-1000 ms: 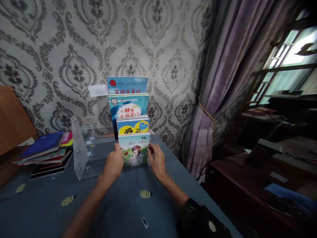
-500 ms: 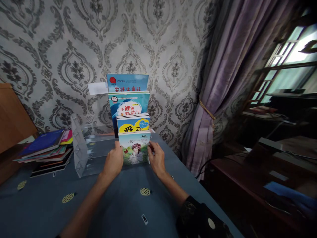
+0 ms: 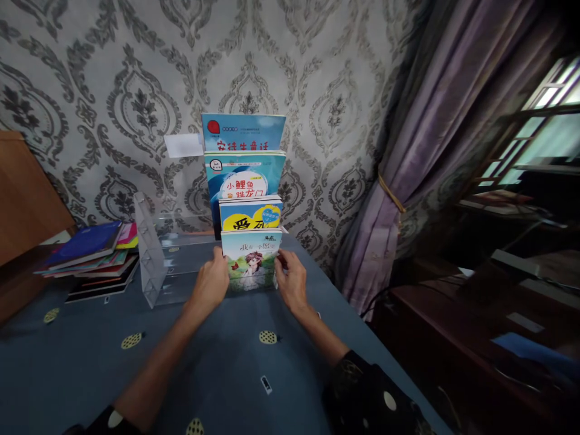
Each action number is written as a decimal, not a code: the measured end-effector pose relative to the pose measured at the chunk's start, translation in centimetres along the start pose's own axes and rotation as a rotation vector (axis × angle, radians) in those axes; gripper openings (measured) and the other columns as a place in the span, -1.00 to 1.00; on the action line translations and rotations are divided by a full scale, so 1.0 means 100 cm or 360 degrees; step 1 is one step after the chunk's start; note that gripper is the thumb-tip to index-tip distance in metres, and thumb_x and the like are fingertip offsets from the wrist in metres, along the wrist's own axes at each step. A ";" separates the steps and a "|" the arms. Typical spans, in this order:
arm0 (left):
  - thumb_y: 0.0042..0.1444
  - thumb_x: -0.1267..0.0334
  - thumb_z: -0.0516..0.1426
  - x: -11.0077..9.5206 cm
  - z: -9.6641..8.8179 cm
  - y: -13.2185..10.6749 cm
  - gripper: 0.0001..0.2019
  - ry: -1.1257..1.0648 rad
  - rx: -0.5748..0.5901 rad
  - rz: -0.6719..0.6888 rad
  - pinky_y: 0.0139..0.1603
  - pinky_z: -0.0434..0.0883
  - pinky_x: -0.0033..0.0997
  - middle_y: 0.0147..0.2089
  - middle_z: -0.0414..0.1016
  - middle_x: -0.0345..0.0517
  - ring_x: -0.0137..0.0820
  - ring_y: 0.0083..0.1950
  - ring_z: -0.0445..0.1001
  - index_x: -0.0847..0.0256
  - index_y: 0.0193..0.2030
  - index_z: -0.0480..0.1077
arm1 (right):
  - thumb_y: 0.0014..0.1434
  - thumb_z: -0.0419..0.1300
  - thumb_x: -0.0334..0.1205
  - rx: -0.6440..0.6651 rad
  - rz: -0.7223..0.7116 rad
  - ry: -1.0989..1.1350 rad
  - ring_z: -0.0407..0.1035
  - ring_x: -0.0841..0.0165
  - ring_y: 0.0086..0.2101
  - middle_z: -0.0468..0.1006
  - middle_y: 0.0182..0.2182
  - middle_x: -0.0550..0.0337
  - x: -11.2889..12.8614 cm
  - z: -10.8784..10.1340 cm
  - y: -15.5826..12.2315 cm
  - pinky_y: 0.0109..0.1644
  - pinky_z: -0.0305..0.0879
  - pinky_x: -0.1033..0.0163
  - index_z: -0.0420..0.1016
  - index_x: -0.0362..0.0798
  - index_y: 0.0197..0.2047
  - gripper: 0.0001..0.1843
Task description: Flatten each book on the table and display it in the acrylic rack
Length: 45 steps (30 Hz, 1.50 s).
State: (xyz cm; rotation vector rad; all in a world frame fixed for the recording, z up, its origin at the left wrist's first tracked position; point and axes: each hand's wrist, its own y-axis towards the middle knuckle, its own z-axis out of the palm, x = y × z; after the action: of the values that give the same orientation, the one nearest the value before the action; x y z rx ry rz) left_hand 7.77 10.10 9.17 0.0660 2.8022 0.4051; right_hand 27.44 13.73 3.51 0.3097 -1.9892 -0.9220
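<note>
Closest to me, two dark sleeves with pale dots [image 3: 378,396] reach over the bench [image 3: 226,368], whose blue-grey cover carries yellow pineapple prints [image 3: 267,337]. The left hand [image 3: 211,279] is curled against the left edge of a small picture book [image 3: 251,257]; the right hand [image 3: 291,281], fingers bent, grips its right edge, so the book sits held between the two. It stands upright, a figure with reddish-brown hair on its cover, at the front of a clear stepped book rack [image 3: 147,254], whose left part stretches away bare beside it. Just behind rises a blue-and-yellow book [image 3: 231,220], then a taller teal one with a white oval [image 3: 247,175], and at the back the tallest, a blue book with red lettering [image 3: 244,130]. A white rectangular piece [image 3: 183,145] sticks out at that one's left. Left of the rack lies an uneven stack of books [image 3: 95,257], a purple-blue one on top, near a wooden panel [image 3: 29,199]. Beyond stands the damask-patterned wall [image 3: 145,109], with a mauve curtain [image 3: 408,157] tied back in gold to the right and a window [image 3: 512,151] past it.
</note>
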 end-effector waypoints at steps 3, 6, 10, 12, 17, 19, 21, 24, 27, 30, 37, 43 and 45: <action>0.42 0.29 -0.19 0.000 0.000 0.000 -0.82 0.0046 0.0039 -0.0015 -0.32 0.31 -0.33 -0.24 0.58 0.15 -0.09 -0.20 0.60 0.24 0.00 0.15 | 0.25 0.01 -0.28 0.0008 0.0004 -0.0007 0.41 0.23 -0.32 0.51 -0.31 0.06 0.001 -0.001 -0.002 -0.21 0.34 0.17 0.51 -0.08 -0.08 -0.71; 0.43 0.29 -0.20 -0.002 0.000 0.000 -0.81 0.0069 0.0065 -0.0032 -0.29 0.32 -0.31 -0.22 0.58 0.18 -0.07 -0.17 0.60 0.27 0.01 0.15 | 0.25 0.00 -0.29 0.0016 0.0005 -0.0004 0.42 0.25 -0.31 0.53 -0.29 0.06 0.001 -0.002 -0.004 -0.21 0.34 0.19 0.51 -0.07 -0.07 -0.70; 0.43 0.30 -0.20 -0.007 -0.001 -0.002 -0.80 0.0087 0.0075 -0.0055 -0.26 0.34 -0.30 -0.20 0.58 0.23 -0.06 -0.15 0.61 0.29 0.01 0.17 | 0.25 0.00 -0.27 0.0013 0.0007 -0.0006 0.42 0.25 -0.31 0.53 -0.29 0.05 0.001 -0.002 -0.005 -0.21 0.34 0.19 0.51 -0.09 -0.07 -0.70; 0.42 0.31 -0.18 -0.009 -0.002 -0.004 -0.81 0.0093 0.0088 -0.0072 -0.25 0.34 -0.30 -0.19 0.58 0.25 -0.06 -0.14 0.61 0.30 0.00 0.17 | 0.25 0.00 -0.26 0.0003 0.0011 -0.0017 0.41 0.24 -0.32 0.53 -0.30 0.04 0.001 -0.002 -0.005 -0.22 0.33 0.19 0.52 -0.09 -0.08 -0.69; 0.41 0.32 -0.17 -0.014 -0.006 -0.006 -0.82 0.0098 0.0119 -0.0097 -0.22 0.36 -0.32 -0.16 0.59 0.23 -0.11 -0.12 0.61 0.30 0.01 0.17 | 0.25 0.00 -0.26 -0.0018 0.0017 -0.0037 0.40 0.26 -0.35 0.52 -0.33 0.07 -0.001 -0.002 -0.005 -0.23 0.32 0.19 0.54 -0.08 -0.10 -0.69; 0.41 0.33 -0.18 -0.015 -0.007 -0.006 -0.81 0.0100 0.0128 -0.0099 -0.21 0.36 -0.32 -0.16 0.59 0.23 -0.12 -0.11 0.61 0.30 0.01 0.17 | 0.25 0.00 -0.26 -0.0020 0.0022 -0.0038 0.40 0.26 -0.35 0.52 -0.34 0.08 -0.001 -0.002 -0.005 -0.24 0.32 0.19 0.54 -0.08 -0.11 -0.69; 0.42 0.32 -0.18 -0.014 -0.007 -0.005 -0.81 0.0098 0.0135 -0.0093 -0.20 0.36 -0.32 -0.15 0.58 0.23 -0.12 -0.10 0.61 0.30 0.02 0.17 | 0.25 0.00 -0.26 -0.0023 0.0027 -0.0036 0.40 0.25 -0.35 0.53 -0.33 0.07 -0.002 -0.002 -0.005 -0.24 0.32 0.19 0.55 -0.08 -0.11 -0.69; 0.43 0.32 -0.19 -0.012 -0.007 -0.005 -0.81 0.0088 0.0145 -0.0077 -0.20 0.35 -0.33 -0.14 0.59 0.22 -0.12 -0.10 0.61 0.29 0.01 0.16 | 0.25 -0.01 -0.27 -0.0019 0.0027 -0.0024 0.41 0.25 -0.34 0.55 -0.31 0.06 -0.003 -0.003 -0.004 -0.23 0.33 0.19 0.55 -0.07 -0.10 -0.68; 0.43 0.31 -0.18 -0.009 -0.006 -0.005 -0.82 0.0073 0.0155 -0.0061 -0.20 0.34 -0.32 -0.15 0.59 0.21 -0.11 -0.10 0.61 0.28 0.01 0.17 | 0.24 -0.01 -0.27 0.0001 0.0026 -0.0002 0.42 0.25 -0.33 0.57 -0.30 0.05 -0.004 -0.004 -0.004 -0.22 0.35 0.19 0.56 -0.06 -0.09 -0.67; 0.43 0.28 -0.19 -0.006 -0.007 -0.005 -0.81 0.0058 0.0166 -0.0056 -0.20 0.34 -0.32 -0.15 0.59 0.19 -0.10 -0.09 0.61 0.27 0.02 0.16 | 0.25 0.00 -0.25 0.0023 0.0039 0.0014 0.44 0.25 -0.33 0.58 -0.29 0.05 -0.005 -0.004 -0.004 -0.22 0.37 0.18 0.56 -0.07 -0.06 -0.66; 0.44 0.22 -0.20 -0.004 -0.009 -0.011 -0.77 0.0089 0.0193 -0.0082 -0.20 0.35 -0.32 -0.13 0.59 0.17 -0.08 -0.07 0.60 0.25 0.05 0.17 | 0.24 0.00 -0.24 0.0046 0.0067 0.0015 0.45 0.23 -0.32 0.59 -0.28 0.03 -0.006 -0.006 -0.008 -0.21 0.39 0.16 0.56 -0.07 -0.04 -0.65; 0.43 0.17 -0.19 -0.007 -0.008 -0.016 -0.71 0.0147 0.0200 -0.0080 -0.20 0.37 -0.26 -0.08 0.58 0.24 -0.03 -0.05 0.59 0.30 0.10 0.17 | 0.24 0.00 -0.23 0.0068 0.0077 0.0023 0.47 0.21 -0.30 0.58 -0.28 0.02 -0.004 -0.008 -0.012 -0.21 0.42 0.14 0.55 -0.08 -0.05 -0.65; 0.43 0.17 -0.19 -0.007 -0.007 -0.017 -0.70 0.0158 0.0201 -0.0077 -0.18 0.38 -0.28 -0.06 0.57 0.24 -0.05 -0.03 0.59 0.31 0.11 0.16 | 0.24 0.00 -0.22 0.0075 0.0089 0.0029 0.47 0.21 -0.29 0.58 -0.26 0.01 -0.004 -0.008 -0.013 -0.20 0.42 0.14 0.54 -0.09 -0.04 -0.64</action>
State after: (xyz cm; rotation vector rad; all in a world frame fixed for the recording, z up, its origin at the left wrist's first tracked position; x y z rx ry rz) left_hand 8.25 8.24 9.58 0.0057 2.9183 0.2255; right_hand 28.19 12.65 2.59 0.2863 -1.9951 -0.8349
